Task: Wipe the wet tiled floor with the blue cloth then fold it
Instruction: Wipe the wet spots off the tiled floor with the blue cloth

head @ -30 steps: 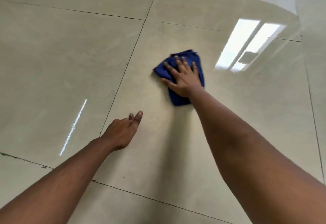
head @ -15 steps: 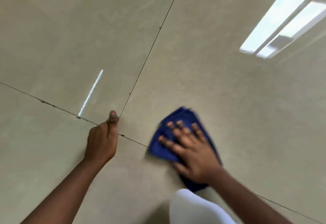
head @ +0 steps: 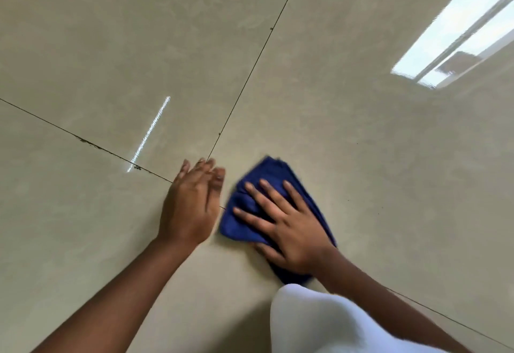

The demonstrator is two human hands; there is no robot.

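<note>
A bright window reflection (head: 456, 38) shines at the upper right, split by a dark bar, and a thin streak of reflected light (head: 148, 133) lies well to its left (slanting, narrow). White fabric (head: 328, 325) bulges up from the bottom edge

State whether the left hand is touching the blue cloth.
Apart. The head view shows a strip of bare floor between the left hand and the blue cloth.
</note>
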